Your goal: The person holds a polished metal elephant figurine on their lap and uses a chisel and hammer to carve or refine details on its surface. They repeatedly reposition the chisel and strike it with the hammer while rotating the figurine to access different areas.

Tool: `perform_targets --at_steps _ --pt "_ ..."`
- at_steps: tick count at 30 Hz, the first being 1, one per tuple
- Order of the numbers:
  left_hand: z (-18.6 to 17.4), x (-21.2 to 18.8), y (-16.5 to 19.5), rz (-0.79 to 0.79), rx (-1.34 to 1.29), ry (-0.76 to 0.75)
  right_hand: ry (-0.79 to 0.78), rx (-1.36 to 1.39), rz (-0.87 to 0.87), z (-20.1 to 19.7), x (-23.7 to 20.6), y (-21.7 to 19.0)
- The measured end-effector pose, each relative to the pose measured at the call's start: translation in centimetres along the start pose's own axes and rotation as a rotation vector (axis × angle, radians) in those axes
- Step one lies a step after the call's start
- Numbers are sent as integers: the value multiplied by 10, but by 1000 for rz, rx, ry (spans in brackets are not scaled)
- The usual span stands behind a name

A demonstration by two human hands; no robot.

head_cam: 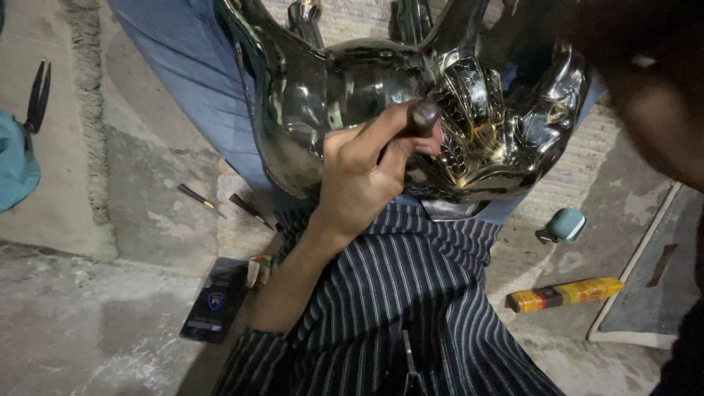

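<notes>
Head view shows the left hand closed in a fist around a dark-handled tool, its end pressed against the embossed panel on the polished metal piece, which rests on the person's lap over a blue cloth and a striped garment. The metal piece fills the far middle of the frame, its shiny curved limbs reaching away from the camera. The right hand is a dark blur at the far right, so whether it is spread or gripping cannot be told. To work this well, I judge the tool should stay firmly wrapped, its tip seated in the relief groove and not skating over the mirror finish, with the piece braced against the knees so it does not rock. On the concrete floor lie two small chisels near left, pliers far left, a dark phone, a teal cylinder and a yellow packet to the right
</notes>
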State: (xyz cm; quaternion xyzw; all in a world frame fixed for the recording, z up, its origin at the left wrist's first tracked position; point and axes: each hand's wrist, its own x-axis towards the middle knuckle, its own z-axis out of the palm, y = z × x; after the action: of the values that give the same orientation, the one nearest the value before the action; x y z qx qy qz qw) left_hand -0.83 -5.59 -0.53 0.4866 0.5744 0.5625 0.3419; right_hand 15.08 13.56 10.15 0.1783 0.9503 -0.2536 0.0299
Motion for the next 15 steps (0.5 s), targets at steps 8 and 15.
perform_targets --at_steps 8,15 --pt "8 -2 14 -85 95 133 -16 6 -11 0 9 -2" --pt "7 1 22 -108 92 164 -40 36 -16 -1 19 -2"
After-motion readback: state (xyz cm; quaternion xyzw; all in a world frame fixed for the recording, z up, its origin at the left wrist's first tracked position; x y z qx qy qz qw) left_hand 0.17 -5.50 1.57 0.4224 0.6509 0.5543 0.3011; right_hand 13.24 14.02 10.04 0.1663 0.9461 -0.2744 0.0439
